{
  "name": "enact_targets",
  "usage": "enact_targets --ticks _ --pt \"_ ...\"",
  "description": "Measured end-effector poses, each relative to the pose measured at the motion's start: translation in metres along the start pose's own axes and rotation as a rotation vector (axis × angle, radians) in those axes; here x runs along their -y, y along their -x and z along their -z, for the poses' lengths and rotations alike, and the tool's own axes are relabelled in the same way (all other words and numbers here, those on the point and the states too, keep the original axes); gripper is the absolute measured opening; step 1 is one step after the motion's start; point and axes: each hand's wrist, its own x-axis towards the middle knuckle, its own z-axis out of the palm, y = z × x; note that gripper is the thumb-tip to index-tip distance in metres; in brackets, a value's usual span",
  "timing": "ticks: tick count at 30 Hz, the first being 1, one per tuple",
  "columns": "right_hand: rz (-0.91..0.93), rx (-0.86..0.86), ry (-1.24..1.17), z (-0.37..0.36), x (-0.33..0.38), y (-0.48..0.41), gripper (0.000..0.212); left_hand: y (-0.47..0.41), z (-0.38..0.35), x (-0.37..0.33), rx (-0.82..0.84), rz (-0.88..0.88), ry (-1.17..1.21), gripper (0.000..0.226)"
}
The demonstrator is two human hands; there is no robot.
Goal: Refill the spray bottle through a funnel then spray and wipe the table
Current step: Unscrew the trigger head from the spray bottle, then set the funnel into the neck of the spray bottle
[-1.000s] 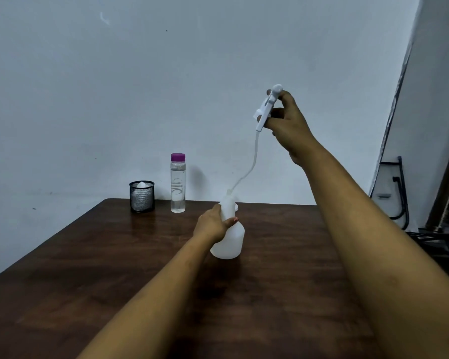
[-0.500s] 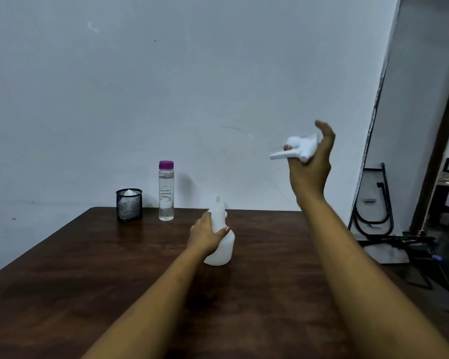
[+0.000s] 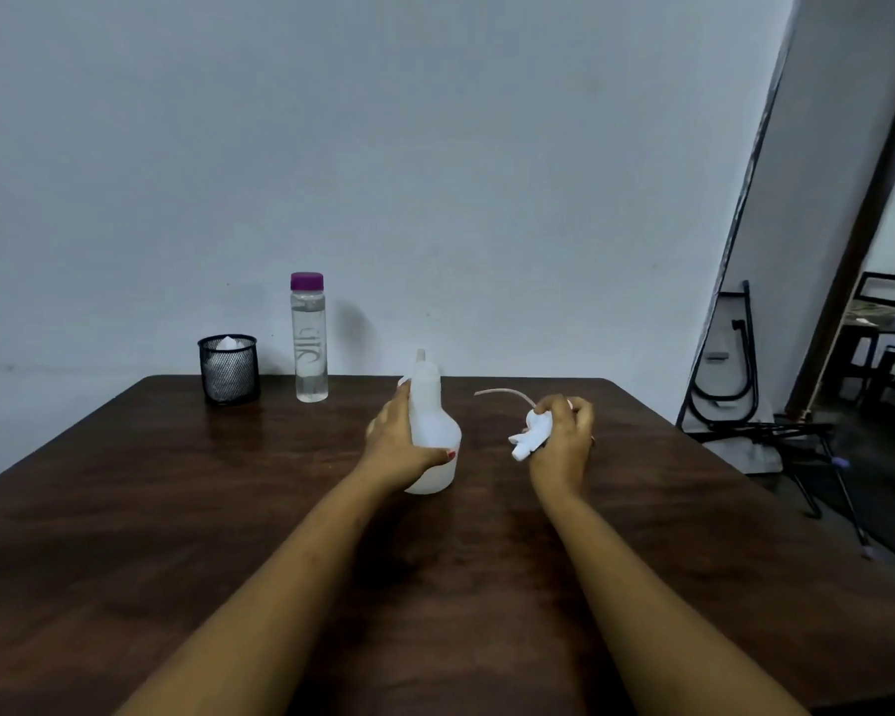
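A white spray bottle body (image 3: 435,431) stands upright on the dark wooden table (image 3: 177,509), its top uncapped. My left hand (image 3: 401,441) grips its left side. My right hand (image 3: 564,431) is down at the table to the right of the bottle, closed on the white spray head (image 3: 530,434); its thin dip tube (image 3: 502,394) curves away to the left, just above the tabletop. A clear water bottle with a purple cap (image 3: 309,338) stands at the table's far edge. No funnel is in view.
A black mesh cup (image 3: 228,368) with something white inside sits left of the water bottle, near the wall. Past the table's right edge are a folded black metal frame (image 3: 729,374) and dark furniture (image 3: 879,354) on the floor.
My right hand pulled the spray head and its tube out of the bottle, swung it up and right, then lowered it to the table. My left hand kept hold of the bottle.
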Motion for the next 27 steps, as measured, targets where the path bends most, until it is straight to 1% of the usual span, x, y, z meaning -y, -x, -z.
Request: enact_targets --ticks 1,3,6,9,12,14,17,21,23,27 --pt "0.042 0.053 0.102 -0.003 -0.006 0.003 0.018 -0.001 0.001 0.001 0.011 0.001 0.005 0.103" --pt "0.073 0.167 0.207 -0.007 -0.021 0.008 0.026 -0.003 0.001 0.005 0.019 0.005 0.026 0.102" --pt "0.12 0.276 0.305 -0.008 -0.027 0.01 0.025 -0.004 -0.002 0.007 0.016 -0.003 0.053 0.098" --pt "0.063 0.406 0.439 -0.009 -0.024 0.005 0.036 -0.005 -0.006 0.008 0.026 -0.004 0.067 0.096" --pt "0.053 0.438 0.483 -0.007 -0.029 0.002 0.043 -0.007 -0.008 0.007 0.031 -0.002 0.072 0.095" --pt "0.06 0.448 0.501 -0.007 -0.029 0.0 0.042 -0.007 -0.008 0.007 0.03 0.001 0.073 0.095" --pt "0.003 0.444 0.47 -0.003 -0.026 -0.003 0.041 -0.006 -0.008 0.008 0.029 0.007 0.071 0.094" --pt "-0.055 0.506 0.562 0.01 -0.03 -0.007 0.035 -0.005 -0.009 0.008 0.025 0.011 0.054 0.095" --pt "-0.071 0.511 0.58 0.017 -0.033 -0.007 0.033 -0.005 -0.009 0.006 0.031 0.018 0.049 0.095" --pt "-0.103 0.504 0.67 0.029 -0.029 -0.008 0.036 -0.004 -0.012 0.004 0.032 0.024 0.041 0.094"
